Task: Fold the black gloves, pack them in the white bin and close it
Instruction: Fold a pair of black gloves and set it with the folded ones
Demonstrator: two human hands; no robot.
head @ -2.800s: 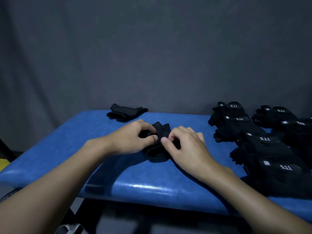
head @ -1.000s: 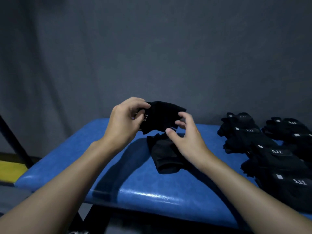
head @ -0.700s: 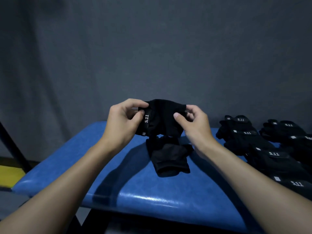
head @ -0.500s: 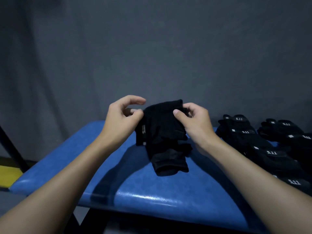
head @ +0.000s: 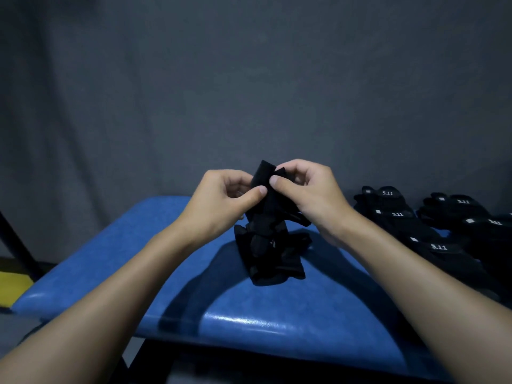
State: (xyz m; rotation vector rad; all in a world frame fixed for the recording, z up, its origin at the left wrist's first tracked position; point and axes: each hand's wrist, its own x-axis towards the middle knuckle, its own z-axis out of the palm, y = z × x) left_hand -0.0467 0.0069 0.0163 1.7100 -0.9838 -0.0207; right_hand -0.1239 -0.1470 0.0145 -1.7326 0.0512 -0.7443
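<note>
Both our hands are up off the blue padded vinyl table [head: 166, 261], working one soft black fabric glove [head: 266, 198] in the air. Half a second ago it hung open between us as a broad flap; now it is gathered into a narrow upright roll. Left hand [head: 221, 200] grip: thumb and fingers closed on the roll's left side. Right hand [head: 307, 189] grip: thumb and forefinger pinched on its top edge. The white "5.11" strip seen on this glove a moment back is now turned out of sight. Directly below, a second black glove [head: 273, 256] lies crumpled on the table, touching or nearly touching the held one's hanging end; we cannot tell which. We judge the fold of this glove well under way, not finished. To the right, a pile of black gloves [head: 415, 225] waits, each with white "5.11" print and a small white square tab. No white bin in view, so packing has yet to start here.
</note>
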